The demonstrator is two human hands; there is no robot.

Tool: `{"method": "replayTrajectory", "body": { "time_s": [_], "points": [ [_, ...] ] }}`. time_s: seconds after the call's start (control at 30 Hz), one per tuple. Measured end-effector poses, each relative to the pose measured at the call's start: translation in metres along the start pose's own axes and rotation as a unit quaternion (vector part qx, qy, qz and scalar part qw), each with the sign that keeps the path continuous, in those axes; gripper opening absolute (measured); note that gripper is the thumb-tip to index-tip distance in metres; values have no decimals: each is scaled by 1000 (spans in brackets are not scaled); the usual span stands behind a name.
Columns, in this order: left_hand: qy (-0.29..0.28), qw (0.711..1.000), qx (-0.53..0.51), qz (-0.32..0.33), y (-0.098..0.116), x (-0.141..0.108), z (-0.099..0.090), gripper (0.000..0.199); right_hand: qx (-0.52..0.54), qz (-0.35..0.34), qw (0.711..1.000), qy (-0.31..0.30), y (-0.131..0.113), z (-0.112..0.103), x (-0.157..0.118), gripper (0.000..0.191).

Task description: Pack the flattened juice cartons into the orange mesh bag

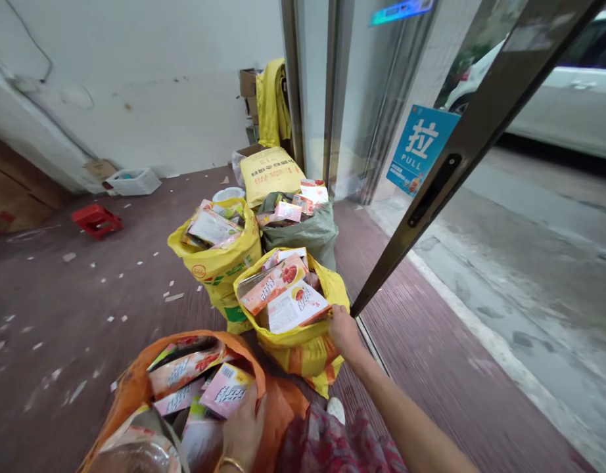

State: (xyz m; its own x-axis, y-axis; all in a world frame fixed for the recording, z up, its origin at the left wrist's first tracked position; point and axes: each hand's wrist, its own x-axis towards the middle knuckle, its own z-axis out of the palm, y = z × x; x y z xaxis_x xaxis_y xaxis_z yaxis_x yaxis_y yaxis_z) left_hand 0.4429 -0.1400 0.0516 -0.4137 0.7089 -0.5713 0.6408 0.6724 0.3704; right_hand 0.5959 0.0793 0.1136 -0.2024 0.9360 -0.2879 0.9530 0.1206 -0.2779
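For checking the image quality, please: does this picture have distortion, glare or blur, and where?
Head view: the wide lens makes the metal door frame lean strongly; light is soft and even, with only faint reflections on the glass door; the clear plastic at the bottom edge, beside the orange sack, looks blurred.

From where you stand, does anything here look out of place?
Yes: paper scraps litter the brown floor left of the yellow sack, which looks like stray mess. A red stool also seems tipped over, though I can't be sure from this angle.
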Motion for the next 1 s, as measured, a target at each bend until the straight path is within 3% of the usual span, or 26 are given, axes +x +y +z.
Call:
{"method": "replayTrajectory", "body": {
  "time_s": [0.13, 0.37, 0.57, 0.67, 0.9, 0.97, 1.0],
  "points": [
    [-38, 998, -45, -4, -22, -2, -9, 43, 56, -25, 996, 67, 16, -7, -16, 15],
    [-63, 997, -33, 14, -33, -1, -18, 43, 136, 50, 974, 173, 50, -2, -49, 39],
    [-63, 995, -74, 10, -9, 2, -9, 49, 149, -10, 982, 112, 54, 31, -62, 29],
    [-46, 992, -118, 3, 13, 13, -10, 48, 153, -18, 985, 74, 53, 34, -59, 20],
    [-63, 992, -81, -69, 55, 71, -22, 53, 116, 66, 991, 15, 76, 18, -30, 71],
    [-65, 992, -77, -73, 60, 82, -22, 46, 106, 97, 990, 6, 89, 15, -21, 72],
    [-65, 992, -75, -75, 63, 86, -22, 41, 107, 104, 989, 0, 96, 13, -18, 63]
  ]
}}
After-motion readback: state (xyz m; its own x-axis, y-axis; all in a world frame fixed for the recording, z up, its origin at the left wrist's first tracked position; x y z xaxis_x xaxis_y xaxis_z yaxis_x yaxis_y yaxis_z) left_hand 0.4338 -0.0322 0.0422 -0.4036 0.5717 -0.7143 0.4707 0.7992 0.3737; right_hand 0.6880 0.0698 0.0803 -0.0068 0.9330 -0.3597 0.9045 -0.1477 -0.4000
